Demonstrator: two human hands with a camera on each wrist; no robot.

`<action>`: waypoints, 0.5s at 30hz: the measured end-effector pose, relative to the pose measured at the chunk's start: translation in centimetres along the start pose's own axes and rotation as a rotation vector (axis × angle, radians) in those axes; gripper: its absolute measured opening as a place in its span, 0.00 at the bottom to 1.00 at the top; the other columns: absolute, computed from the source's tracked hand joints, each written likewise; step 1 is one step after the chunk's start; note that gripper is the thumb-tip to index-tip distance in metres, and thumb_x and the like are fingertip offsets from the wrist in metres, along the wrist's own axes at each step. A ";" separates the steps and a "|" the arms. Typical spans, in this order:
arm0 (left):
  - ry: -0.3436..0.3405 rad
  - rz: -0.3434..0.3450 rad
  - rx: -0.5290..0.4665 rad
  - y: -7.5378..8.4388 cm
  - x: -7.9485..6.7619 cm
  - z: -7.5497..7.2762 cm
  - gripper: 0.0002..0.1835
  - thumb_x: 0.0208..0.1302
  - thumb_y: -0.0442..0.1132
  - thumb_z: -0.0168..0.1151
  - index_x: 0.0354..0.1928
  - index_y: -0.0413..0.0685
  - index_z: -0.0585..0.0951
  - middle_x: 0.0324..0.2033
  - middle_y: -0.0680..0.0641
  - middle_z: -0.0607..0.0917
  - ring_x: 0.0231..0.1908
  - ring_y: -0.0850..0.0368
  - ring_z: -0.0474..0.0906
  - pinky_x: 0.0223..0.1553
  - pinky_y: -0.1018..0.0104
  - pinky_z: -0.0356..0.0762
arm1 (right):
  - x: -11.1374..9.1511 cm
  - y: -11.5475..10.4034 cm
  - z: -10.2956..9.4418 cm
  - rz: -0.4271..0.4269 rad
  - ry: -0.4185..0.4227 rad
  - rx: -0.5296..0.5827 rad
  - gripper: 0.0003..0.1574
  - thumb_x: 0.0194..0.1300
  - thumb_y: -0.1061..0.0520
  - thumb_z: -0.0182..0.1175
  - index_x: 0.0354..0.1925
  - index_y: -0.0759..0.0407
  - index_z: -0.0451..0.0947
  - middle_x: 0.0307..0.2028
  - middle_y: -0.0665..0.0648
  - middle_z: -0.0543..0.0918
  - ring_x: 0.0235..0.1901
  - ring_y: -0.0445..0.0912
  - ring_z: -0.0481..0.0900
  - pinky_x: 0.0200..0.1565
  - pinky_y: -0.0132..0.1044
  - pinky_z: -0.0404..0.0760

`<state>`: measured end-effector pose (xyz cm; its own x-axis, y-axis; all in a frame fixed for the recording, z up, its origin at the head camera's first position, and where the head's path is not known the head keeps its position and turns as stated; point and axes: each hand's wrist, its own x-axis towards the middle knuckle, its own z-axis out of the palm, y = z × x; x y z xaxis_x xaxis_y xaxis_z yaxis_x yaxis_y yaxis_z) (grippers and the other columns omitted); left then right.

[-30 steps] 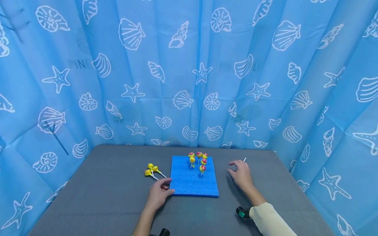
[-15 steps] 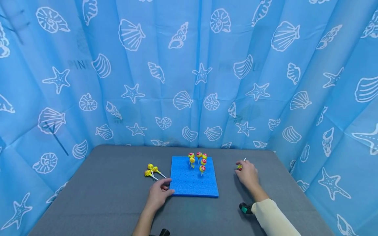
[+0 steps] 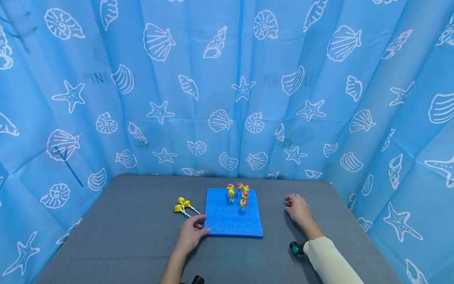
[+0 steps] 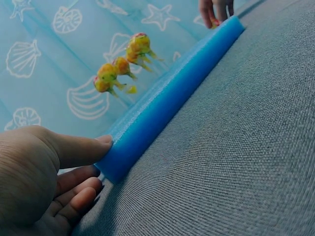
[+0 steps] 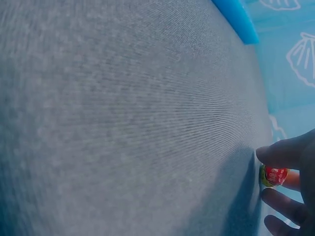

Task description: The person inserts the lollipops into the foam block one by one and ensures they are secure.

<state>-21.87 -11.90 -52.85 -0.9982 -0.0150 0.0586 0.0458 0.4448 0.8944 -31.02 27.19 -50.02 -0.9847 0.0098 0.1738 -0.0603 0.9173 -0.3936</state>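
A blue foam board (image 3: 227, 221) lies on the grey tabletop. Upright lollipops in yellow and red wrappers (image 3: 243, 203) stand on sticks toward its back right. My left hand (image 3: 189, 234) holds the board's front left corner; in the left wrist view the thumb (image 4: 83, 147) lies on the foam edge and the other fingers curl beside it. Right of the board, my right hand (image 3: 299, 211) pinches a single lollipop (image 5: 274, 176), whose red and yellow head shows between thumb and fingers. Only the tip of its white stick shows in the head view.
Yellow-wrapped lollipops (image 3: 179, 208) lie loose left of the board, sticks toward it. Small holes dot the foam. A blue curtain (image 3: 220, 98) with white shells hangs behind the table's back edge. A black wrist device (image 3: 297, 247) sits by the right sleeve.
My right hand has moved a little right and closed around the lollipop, which has shifted slightly. The left hand and the board have stayed put.
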 end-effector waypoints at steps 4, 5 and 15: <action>0.000 0.005 -0.009 0.0 -0.1 0.0 0.22 0.59 0.36 0.70 0.57 0.46 0.80 0.46 0.47 0.81 0.38 0.54 0.72 0.38 0.60 0.72 | 0.0 0.1 0.0 -0.002 0.000 0.011 0.17 0.57 0.65 0.68 0.46 0.66 0.80 0.44 0.66 0.77 0.47 0.62 0.76 0.48 0.58 0.71; 0.003 0.005 -0.012 0.0 -0.1 0.0 0.22 0.59 0.36 0.70 0.57 0.46 0.80 0.46 0.47 0.81 0.38 0.54 0.72 0.38 0.60 0.72 | 0.0 0.1 0.1 -0.004 0.000 0.012 0.16 0.58 0.65 0.68 0.46 0.66 0.80 0.43 0.65 0.77 0.47 0.61 0.76 0.48 0.58 0.72; 0.001 -0.011 -0.007 0.0 0.0 0.1 0.22 0.59 0.36 0.70 0.56 0.46 0.80 0.47 0.47 0.81 0.38 0.54 0.73 0.38 0.60 0.72 | 0.1 0.1 0.4 -0.010 0.017 -0.006 0.11 0.59 0.66 0.67 0.43 0.63 0.81 0.39 0.60 0.78 0.42 0.57 0.77 0.44 0.56 0.74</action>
<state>-21.84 -11.83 -52.84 -0.9986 -0.0211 0.0490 0.0348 0.4380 0.8983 -31.16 27.07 -50.42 -0.9811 0.0079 0.1931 -0.0687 0.9198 -0.3864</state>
